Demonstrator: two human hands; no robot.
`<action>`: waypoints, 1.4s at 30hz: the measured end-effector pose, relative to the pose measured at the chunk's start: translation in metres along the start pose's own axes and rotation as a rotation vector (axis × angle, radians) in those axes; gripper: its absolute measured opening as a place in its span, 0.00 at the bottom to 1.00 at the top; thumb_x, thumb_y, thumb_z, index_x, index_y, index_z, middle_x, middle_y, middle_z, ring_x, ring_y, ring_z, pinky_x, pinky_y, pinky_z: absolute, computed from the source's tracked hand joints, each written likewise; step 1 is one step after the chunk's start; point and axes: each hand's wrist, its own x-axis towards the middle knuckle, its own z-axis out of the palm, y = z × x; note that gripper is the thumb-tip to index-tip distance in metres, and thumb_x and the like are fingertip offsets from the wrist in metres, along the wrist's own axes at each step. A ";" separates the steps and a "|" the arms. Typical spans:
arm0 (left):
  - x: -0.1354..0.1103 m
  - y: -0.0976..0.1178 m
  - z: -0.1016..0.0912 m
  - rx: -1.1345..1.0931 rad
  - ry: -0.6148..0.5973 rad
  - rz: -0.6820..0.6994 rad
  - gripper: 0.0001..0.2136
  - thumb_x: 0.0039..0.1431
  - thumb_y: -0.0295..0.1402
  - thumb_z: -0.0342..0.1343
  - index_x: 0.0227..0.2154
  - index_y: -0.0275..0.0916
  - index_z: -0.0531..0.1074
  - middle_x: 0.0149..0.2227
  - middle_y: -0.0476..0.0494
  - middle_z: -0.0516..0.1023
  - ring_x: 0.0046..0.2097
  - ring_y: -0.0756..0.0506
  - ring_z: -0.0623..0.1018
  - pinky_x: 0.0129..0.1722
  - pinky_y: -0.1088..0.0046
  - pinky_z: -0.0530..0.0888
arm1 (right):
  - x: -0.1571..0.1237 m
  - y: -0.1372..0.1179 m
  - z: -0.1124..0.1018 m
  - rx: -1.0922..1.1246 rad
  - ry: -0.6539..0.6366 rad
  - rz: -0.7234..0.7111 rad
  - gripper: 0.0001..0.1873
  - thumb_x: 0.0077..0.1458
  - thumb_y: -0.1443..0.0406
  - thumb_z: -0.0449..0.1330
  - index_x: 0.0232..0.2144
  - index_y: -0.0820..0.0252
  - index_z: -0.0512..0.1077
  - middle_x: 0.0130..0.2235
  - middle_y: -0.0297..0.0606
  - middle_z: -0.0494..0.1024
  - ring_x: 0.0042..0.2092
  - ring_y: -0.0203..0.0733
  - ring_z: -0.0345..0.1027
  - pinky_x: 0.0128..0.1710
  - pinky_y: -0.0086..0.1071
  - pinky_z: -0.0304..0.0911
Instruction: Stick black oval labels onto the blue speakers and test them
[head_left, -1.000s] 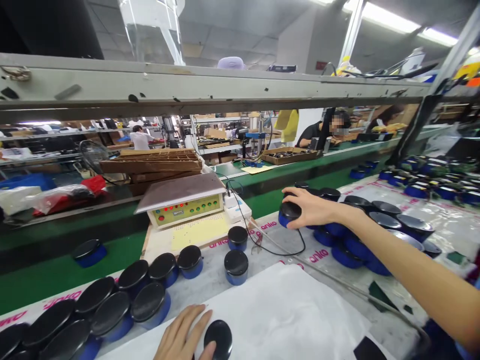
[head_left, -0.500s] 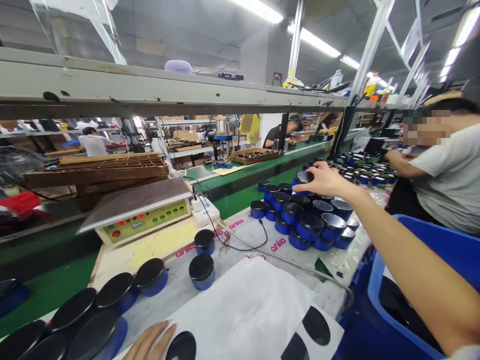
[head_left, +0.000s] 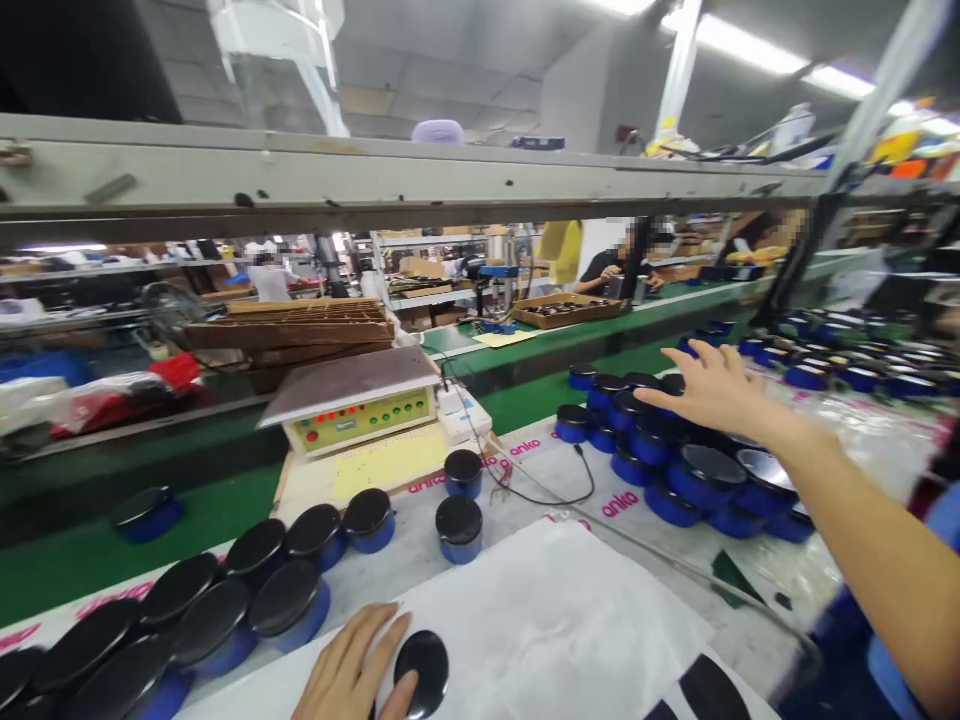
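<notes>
My left hand (head_left: 349, 665) rests on a white sheet (head_left: 540, 610) at the bottom of the view, its fingers and thumb around a glossy black round lid (head_left: 422, 672). My right hand (head_left: 712, 388) is stretched out with its fingers spread, holding nothing, just above a dense group of blue jars with black lids (head_left: 675, 470). Another group of these jars (head_left: 214, 620) stands to the left of my left hand. Two single jars (head_left: 459, 528) stand just beyond the sheet.
A tester with a green control panel (head_left: 360, 420) and a black cable (head_left: 540, 493) sit beyond the sheet. A green conveyor belt (head_left: 187, 510) carries a lone jar (head_left: 148, 514). More jars (head_left: 840, 365) stand far right, below a grey metal shelf rail (head_left: 375, 185).
My right hand has let go of the jar it gripped and is open above the group. The view has turned left, taking the co-worker at right out of sight. My left hand stays on the lid.
</notes>
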 end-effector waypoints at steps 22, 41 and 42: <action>0.015 0.027 -0.048 -0.651 -0.124 -0.706 0.38 0.56 0.36 0.56 0.66 0.42 0.43 0.67 0.37 0.49 0.66 0.36 0.55 0.61 0.50 0.61 | -0.086 -0.267 0.000 0.721 -0.551 -0.928 0.15 0.54 0.70 0.57 0.45 0.53 0.70 0.48 0.35 0.70 0.47 0.37 0.67 0.48 0.28 0.63; 0.036 0.030 -0.074 -0.737 0.125 -0.961 0.26 0.43 0.29 0.60 0.49 0.44 0.67 0.51 0.43 0.67 0.54 0.39 0.70 0.56 0.57 0.66 | -0.087 -0.247 0.047 0.370 -0.525 -0.761 0.24 0.48 0.66 0.62 0.50 0.54 0.70 0.53 0.49 0.68 0.52 0.60 0.64 0.47 0.51 0.63; 0.037 0.030 -0.075 -0.756 0.108 -0.966 0.25 0.42 0.28 0.61 0.47 0.43 0.68 0.50 0.43 0.67 0.54 0.39 0.70 0.56 0.57 0.66 | -0.082 -0.243 0.057 0.375 -0.548 -0.773 0.22 0.48 0.68 0.62 0.48 0.55 0.71 0.49 0.48 0.71 0.49 0.57 0.66 0.45 0.48 0.64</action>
